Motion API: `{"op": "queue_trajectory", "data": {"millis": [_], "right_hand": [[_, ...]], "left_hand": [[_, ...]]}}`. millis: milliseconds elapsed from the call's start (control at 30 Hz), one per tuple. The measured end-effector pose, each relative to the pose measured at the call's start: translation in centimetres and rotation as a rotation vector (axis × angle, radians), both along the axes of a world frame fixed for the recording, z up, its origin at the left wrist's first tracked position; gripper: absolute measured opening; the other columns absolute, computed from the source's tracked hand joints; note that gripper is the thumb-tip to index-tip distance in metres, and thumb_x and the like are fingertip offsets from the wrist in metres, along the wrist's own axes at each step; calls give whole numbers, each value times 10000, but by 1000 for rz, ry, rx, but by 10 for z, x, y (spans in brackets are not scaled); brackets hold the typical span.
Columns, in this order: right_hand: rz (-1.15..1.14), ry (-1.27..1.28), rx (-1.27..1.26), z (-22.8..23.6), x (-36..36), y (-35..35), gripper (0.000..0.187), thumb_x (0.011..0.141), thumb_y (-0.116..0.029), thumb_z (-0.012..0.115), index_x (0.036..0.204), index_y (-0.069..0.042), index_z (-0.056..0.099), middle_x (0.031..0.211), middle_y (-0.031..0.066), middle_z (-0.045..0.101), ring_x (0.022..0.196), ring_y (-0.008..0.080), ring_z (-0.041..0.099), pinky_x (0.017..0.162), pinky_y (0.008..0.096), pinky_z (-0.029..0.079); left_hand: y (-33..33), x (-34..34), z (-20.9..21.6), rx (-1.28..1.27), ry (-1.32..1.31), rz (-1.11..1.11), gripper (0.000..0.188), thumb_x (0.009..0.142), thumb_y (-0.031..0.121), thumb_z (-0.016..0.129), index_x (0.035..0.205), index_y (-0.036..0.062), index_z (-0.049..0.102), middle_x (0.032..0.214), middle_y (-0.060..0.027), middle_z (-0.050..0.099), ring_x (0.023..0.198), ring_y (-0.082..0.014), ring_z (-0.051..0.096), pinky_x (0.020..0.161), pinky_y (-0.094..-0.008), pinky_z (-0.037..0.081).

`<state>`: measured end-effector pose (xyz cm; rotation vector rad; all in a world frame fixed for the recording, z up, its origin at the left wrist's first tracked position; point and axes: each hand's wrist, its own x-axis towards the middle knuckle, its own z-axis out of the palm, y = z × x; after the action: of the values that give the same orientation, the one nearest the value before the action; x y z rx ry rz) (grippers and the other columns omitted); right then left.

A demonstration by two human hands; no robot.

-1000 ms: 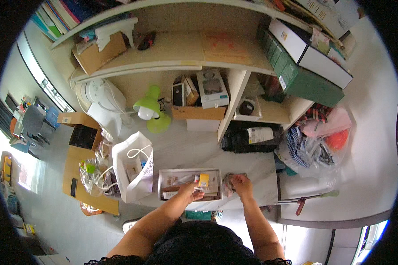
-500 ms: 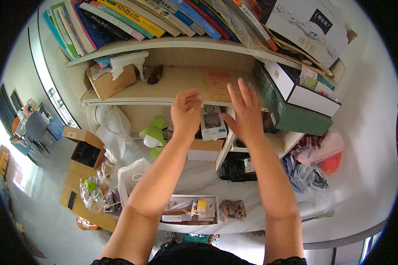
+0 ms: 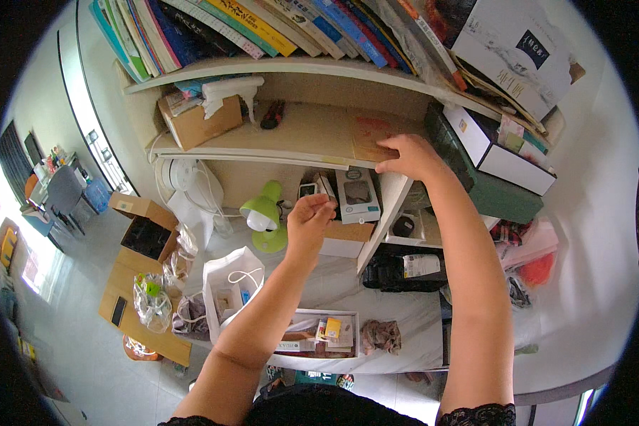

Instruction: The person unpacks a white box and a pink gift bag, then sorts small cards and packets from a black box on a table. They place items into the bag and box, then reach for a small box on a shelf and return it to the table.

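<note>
My left hand (image 3: 310,224) hovers in front of the lower compartment, its fingers curled and pressed together. Whatever they hold, if anything, is hidden. Just behind it are a boxed item with a dark window (image 3: 358,195) and a green desk lamp (image 3: 264,209). My right hand (image 3: 413,157) reaches to the front edge of the middle shelf (image 3: 284,145). Its thumb and fingers are bent but apart, with the fingertips over a flat brown folder (image 3: 366,136) with red marking. Whether they touch it I cannot tell.
Books (image 3: 263,32) lean along the top shelf. A green box (image 3: 500,188) and a white box (image 3: 500,153) jut out at the right. Below stand a white paper bag (image 3: 227,284), an open tray of small items (image 3: 357,334), crumpled brown cloth (image 3: 381,335) and a black bag (image 3: 390,270).
My left hand has dropped lower, below the middle shelf. My right hand has gone from raised with spread fingers to bent over the shelf edge. The view has shifted slightly.
</note>
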<state>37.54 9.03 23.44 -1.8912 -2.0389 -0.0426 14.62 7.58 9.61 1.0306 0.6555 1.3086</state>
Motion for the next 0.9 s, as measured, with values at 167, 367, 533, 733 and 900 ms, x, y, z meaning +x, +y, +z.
{"op": "queue_trajectory", "data": {"millis": [167,367,533,733,900], "right_hand": [[-39,40,-18,-17,9,13,804,651,-451,794,1302,-47,548,1309,232,533,1208,352,520,1028,396,401],[-101,335,-167,-10,-3,9,860,653,-404,793,1365,-40,477,1340,211,518,1233,316,504,1047,371,376],[-7,294,-215,-11,6,26,819,648,-377,800,1339,-47,509,1326,205,533,1207,306,528,1017,366,405],[-39,144,-24,-17,-25,12,751,637,-389,809,1256,-29,583,1211,209,611,1124,321,589,967,382,445],[-8,73,93,-10,-41,4,618,693,-377,772,1171,-15,623,1092,214,654,1014,344,638,886,426,492]], "left_hand": [[-6,-6,-6,-9,-49,-77,222,898,111,635,1088,16,571,927,-56,640,813,-134,603,743,-272,484],[-19,-22,-18,-51,-15,-78,238,898,130,637,1103,30,569,931,-54,644,825,-142,615,765,-286,501],[-25,-31,-30,-65,-4,-85,233,896,112,633,1103,27,569,951,-54,642,833,-153,619,775,-291,512],[-30,-39,-34,-129,19,-57,230,895,122,641,1100,39,578,979,-58,635,839,-167,622,785,-300,518],[-30,-40,-30,-118,-5,-66,233,899,129,640,1104,38,580,972,-51,634,838,-165,622,794,-306,513]]}}
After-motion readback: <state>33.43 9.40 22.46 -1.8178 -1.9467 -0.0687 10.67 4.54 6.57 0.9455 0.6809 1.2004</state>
